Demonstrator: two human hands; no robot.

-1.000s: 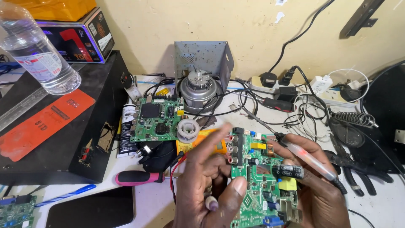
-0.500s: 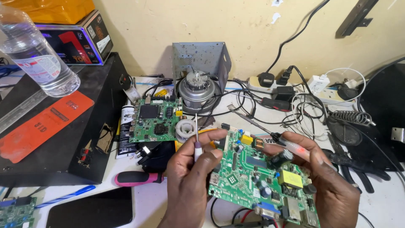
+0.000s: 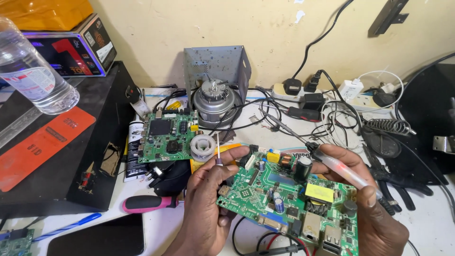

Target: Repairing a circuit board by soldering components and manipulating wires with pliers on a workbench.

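A green circuit board (image 3: 294, 199) with capacitors, a yellow part and ports is held tilted between both hands, low and right of centre. My left hand (image 3: 208, 204) grips its left edge and pinches a short length of solder wire (image 3: 218, 148) upright between thumb and finger. My right hand (image 3: 379, 223) supports the board's right side and holds a soldering iron (image 3: 342, 171) with a clear reddish handle. The iron's thin tip points up and left, above the board and away from it.
A second green board (image 3: 163, 137), a solder spool (image 3: 203, 147) and a metal motor (image 3: 213, 99) lie behind. A black case (image 3: 61, 156) with a water bottle (image 3: 33, 76) stands left. A pink-handled screwdriver (image 3: 147, 203), a phone (image 3: 99, 239), cables and a coiled iron stand (image 3: 388, 125) surround the hands.
The board has tipped from near upright to flatter and shifted right. My left hand has moved from the board's face to its left edge, with the solder wire now standing up.
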